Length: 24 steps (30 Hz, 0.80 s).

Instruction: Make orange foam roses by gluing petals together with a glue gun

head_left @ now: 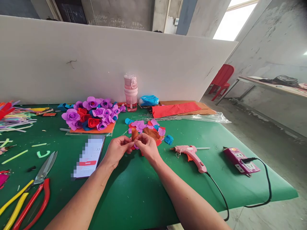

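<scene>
The left hand (117,151) and right hand (148,147) meet at the fingertips, thumbs and forefingers pinched nearly closed on a small brown roll (134,132). The roll stands up between them, its top clear above the fingers; its lower end is hidden behind the fingertips, so how it sits in the grip there cannot be told. The other fingers of both hands are curled in — none spread wide.

Just beyond the fingers lies a loose pile of petals (138,124), purple, red and blue, with brown paper (151,132) behind the right hand's knuckles. A blue scrap (169,139) lies near, to the right of those fingers.

Farther right of them, the pink glue gun (190,154) rests on its side, nozzle towards the hand, and past it lies the purple power strip (241,160) with a black plug in it. Left of the left fingers is the phone (89,159), screen up, and well apart beyond that, the shears (44,171) with red handles.

Ahead and to the left of the fingertips sits a heap of flowers (93,113), purple, red and blue — the bottle (131,95) stands beside it, straight ahead of the hands, on the green table (139,198).
</scene>
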{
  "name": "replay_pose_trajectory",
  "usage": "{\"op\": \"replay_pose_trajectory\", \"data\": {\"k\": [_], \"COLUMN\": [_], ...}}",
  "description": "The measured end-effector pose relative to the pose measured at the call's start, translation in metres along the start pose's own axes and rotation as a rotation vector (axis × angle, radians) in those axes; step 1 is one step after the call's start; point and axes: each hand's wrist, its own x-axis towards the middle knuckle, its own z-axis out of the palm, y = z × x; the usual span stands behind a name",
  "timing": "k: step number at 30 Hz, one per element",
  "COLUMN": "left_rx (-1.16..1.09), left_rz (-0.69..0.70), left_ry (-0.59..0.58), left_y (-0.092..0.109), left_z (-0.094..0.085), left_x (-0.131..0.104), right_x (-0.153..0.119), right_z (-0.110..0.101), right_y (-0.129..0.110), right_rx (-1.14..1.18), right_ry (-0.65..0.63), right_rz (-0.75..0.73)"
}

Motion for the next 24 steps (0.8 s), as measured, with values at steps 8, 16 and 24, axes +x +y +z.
{"op": "replay_pose_trajectory", "data": {"k": [8, 16, 24], "left_rx": [-0.014, -0.034, -0.027], "left_rz": [0.011, 0.034, 0.029], "left_ry": [0.005, 0.012, -0.002], "left_y": [0.0006, -0.0012, 0.0012], "left_z": [-0.0006, 0.0012, 0.0025], "left_x": [-0.0007, 0.0000, -0.0015], "right_x": [-0.0020, -0.0041, -0.0028], "right_z": [0.0005, 0.0043, 0.0037], "right_y": [-0.0022, 0.0002, 0.0037], "right_rx": [-0.015, -0.088, -0.063], "right_ry": [-0.020, 0.021, 0.019], "right_rz": [-0.019, -0.107, -0.134]}}
